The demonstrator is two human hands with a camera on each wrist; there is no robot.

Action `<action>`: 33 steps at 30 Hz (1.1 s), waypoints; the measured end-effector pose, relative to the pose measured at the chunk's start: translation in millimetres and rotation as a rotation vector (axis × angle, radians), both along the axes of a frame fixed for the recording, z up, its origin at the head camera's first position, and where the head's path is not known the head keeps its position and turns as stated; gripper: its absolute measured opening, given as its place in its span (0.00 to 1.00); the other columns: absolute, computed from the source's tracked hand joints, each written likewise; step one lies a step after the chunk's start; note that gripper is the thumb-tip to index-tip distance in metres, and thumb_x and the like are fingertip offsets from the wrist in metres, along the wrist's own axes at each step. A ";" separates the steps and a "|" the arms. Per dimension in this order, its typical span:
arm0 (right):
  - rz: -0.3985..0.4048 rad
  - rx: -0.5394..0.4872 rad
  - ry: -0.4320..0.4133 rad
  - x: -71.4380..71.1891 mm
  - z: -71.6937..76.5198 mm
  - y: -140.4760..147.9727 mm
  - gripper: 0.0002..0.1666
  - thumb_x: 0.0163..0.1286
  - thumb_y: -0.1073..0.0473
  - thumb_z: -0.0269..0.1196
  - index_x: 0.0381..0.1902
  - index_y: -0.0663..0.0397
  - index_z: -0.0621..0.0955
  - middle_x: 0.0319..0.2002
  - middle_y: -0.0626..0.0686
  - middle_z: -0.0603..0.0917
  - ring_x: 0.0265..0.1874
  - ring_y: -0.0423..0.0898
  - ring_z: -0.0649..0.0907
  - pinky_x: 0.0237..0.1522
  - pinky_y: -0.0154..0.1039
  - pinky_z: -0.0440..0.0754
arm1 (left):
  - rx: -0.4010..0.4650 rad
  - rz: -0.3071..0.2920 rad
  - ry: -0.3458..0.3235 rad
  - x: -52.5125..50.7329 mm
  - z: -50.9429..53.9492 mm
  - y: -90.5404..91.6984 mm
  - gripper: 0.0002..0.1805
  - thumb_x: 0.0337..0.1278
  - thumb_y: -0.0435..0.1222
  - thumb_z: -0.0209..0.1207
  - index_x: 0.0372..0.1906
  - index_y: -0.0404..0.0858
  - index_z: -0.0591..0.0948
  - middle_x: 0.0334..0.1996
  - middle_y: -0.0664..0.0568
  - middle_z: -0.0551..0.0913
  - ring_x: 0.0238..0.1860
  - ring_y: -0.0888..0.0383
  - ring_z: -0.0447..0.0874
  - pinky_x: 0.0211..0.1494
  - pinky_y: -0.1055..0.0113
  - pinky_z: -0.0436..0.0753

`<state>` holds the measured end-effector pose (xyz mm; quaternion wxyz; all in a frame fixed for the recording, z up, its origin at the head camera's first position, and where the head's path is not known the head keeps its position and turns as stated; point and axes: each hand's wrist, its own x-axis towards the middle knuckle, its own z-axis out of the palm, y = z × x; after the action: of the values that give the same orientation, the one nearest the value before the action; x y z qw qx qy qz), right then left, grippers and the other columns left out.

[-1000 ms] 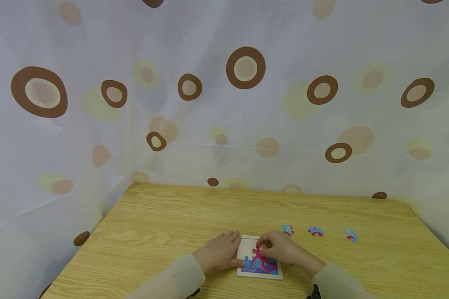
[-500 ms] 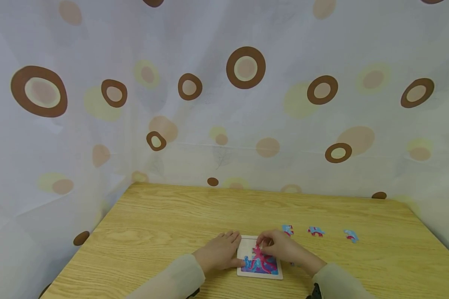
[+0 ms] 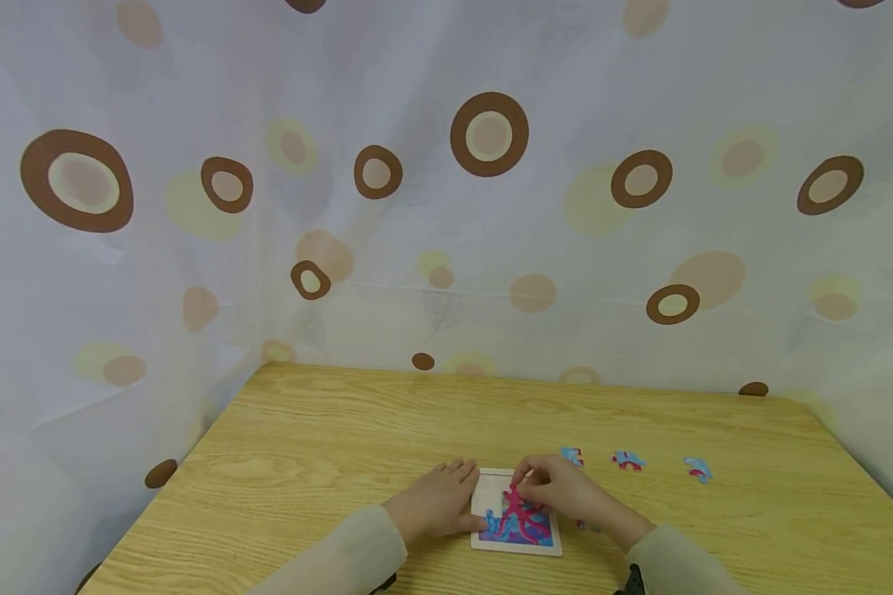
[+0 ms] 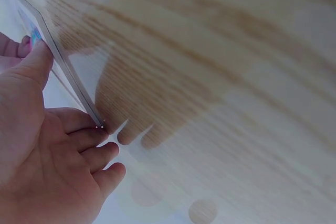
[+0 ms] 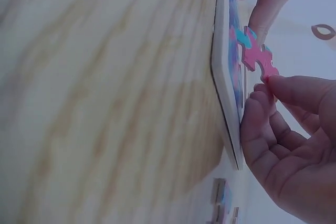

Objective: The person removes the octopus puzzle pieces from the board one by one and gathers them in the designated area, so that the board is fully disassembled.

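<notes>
A small square jigsaw puzzle board point(image 3: 517, 548) with a pale frame lies on the table; its lower part shows a pink, blue and purple picture. Between the thumb and forefinger of my right hand point(image 3: 561, 486) is a pink-and-blue puzzle piece point(image 5: 256, 55), pinched by one end. In the right wrist view this piece stands tilted over the board's surface. My left hand point(image 3: 437, 500) rests along the board's left side. Its thumb point(image 4: 38, 64) lies over the frame's edge, while the fairly straight fingers touch the far left corner.
Several loose puzzle pieces lie on the wooden table point(image 3: 342, 446): one just beyond my right hand point(image 3: 572, 456), one farther right point(image 3: 628, 460), another at the far right point(image 3: 697, 469), and one partly hidden under the right wrist point(image 3: 586, 525). A dotted curtain point(image 3: 432, 215) hangs behind.
My right hand has shifted slightly up and to the right with the pinched piece, whose angle over the board has changed a little. The left hand stays where it was.
</notes>
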<state>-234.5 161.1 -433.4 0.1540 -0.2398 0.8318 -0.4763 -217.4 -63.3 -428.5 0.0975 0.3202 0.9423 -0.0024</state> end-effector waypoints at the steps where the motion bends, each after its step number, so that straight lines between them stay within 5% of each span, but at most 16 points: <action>1: -0.002 -0.008 -0.012 -0.2 0.0 0.5 0.04 0.66 0.64 0.59 0.37 0.59 0.78 0.23 0.51 0.77 0.22 0.44 0.75 0.20 0.35 0.77 | -0.003 -0.001 0.001 0.1 0.1 0.0 0.42 0.58 0.61 0.47 0.68 0.36 0.61 0.68 0.49 0.59 0.68 0.54 0.53 0.66 0.62 0.58; 13: -0.073 -0.154 -0.123 2.3 16.0 35.4 0.12 0.67 0.64 0.57 0.44 0.69 0.76 0.27 0.56 0.78 0.20 0.45 0.72 0.21 0.34 0.72 | -0.026 -0.022 0.012 0.2 1.0 0.5 0.42 0.58 0.61 0.45 0.69 0.36 0.60 0.68 0.49 0.58 0.68 0.54 0.53 0.66 0.62 0.58; 26: -0.189 -0.063 -0.101 7.3 17.5 113.0 0.16 0.68 0.61 0.57 0.46 0.71 0.74 0.26 0.53 0.77 0.21 0.42 0.72 0.23 0.36 0.75 | -0.027 -0.006 0.006 0.7 2.8 0.6 0.43 0.57 0.62 0.46 0.69 0.37 0.60 0.68 0.50 0.58 0.68 0.55 0.53 0.66 0.62 0.58; 33: -0.137 -0.023 -0.076 14.3 9.4 143.6 0.14 0.68 0.64 0.57 0.43 0.74 0.75 0.29 0.55 0.79 0.19 0.39 0.71 0.20 0.32 0.72 | -0.019 -0.014 0.005 0.0 0.3 0.2 0.42 0.58 0.61 0.45 0.69 0.36 0.60 0.68 0.49 0.58 0.68 0.54 0.53 0.66 0.62 0.58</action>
<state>-220.2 304.7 -423.9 0.1496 -0.1657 0.8343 -0.5041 -217.4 -63.1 -428.1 0.0980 0.3257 0.9403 -0.0126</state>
